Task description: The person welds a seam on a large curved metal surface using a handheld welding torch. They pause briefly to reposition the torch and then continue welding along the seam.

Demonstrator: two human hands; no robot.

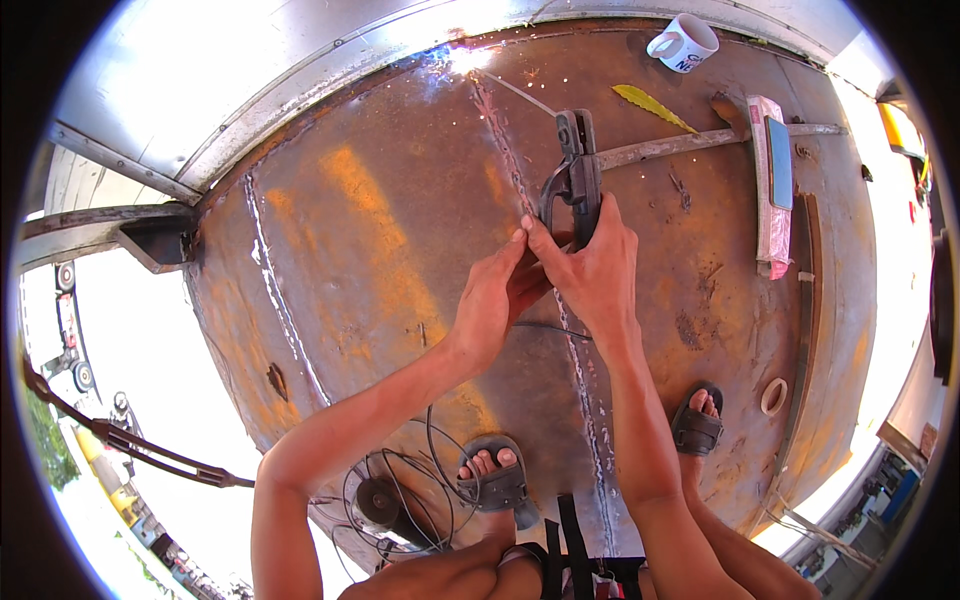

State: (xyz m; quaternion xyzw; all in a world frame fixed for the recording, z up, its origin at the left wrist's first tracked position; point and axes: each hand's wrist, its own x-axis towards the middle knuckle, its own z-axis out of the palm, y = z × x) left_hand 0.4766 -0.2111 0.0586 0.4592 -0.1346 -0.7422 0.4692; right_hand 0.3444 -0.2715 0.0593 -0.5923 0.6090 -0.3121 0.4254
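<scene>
My right hand point(603, 268) is wrapped around a black welding electrode holder point(578, 175), thumb along its near end. Beside it, my left hand point(490, 300) is closed at the holder's handle, fingertips touching by the right thumb; some of its fingers are hidden. A thin welding rod point(522, 95) runs from the holder's jaws up and left to a bright arc point(467, 60). Sparks scatter where the rusty steel plate point(380, 290) meets the pale metal wall point(330, 70). From the arc, a rough weld seam point(510, 160) leads down beneath my hands.
A white mug point(690, 45) stands far right, near a yellow leaf point(652, 106). A flat bar point(680, 148) passes under a pinkish packet point(772, 225) bearing a blue phone-like slab point(779, 162). Looped black cables point(432, 440) lie by my left sandaled foot point(492, 472); a ring point(774, 396) lies right.
</scene>
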